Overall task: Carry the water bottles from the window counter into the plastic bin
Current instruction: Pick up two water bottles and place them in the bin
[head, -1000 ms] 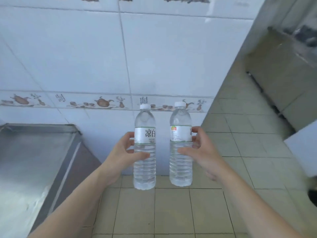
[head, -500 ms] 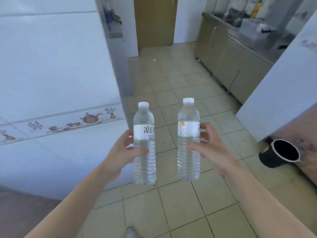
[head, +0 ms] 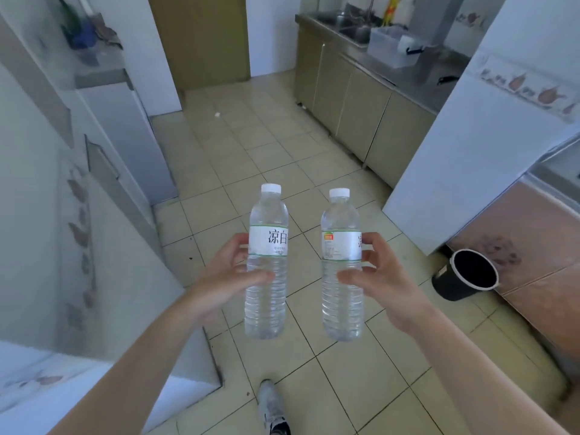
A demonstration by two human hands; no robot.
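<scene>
While upright, bottles point(head: 266, 268) fill each grip.

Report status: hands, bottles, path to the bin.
Left hand grips left bottle, right hand grips right bottle, both upright. Plastic bin on far counter. Tiled floor open; black bucket off right.

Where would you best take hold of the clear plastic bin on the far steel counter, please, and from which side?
Probably by the long walls of the plastic bin, coming from the aisle side with fingers over the rim. It sits near the front edge of the counter, open top up. Both the left hand and right hand hold bottles now.
</scene>
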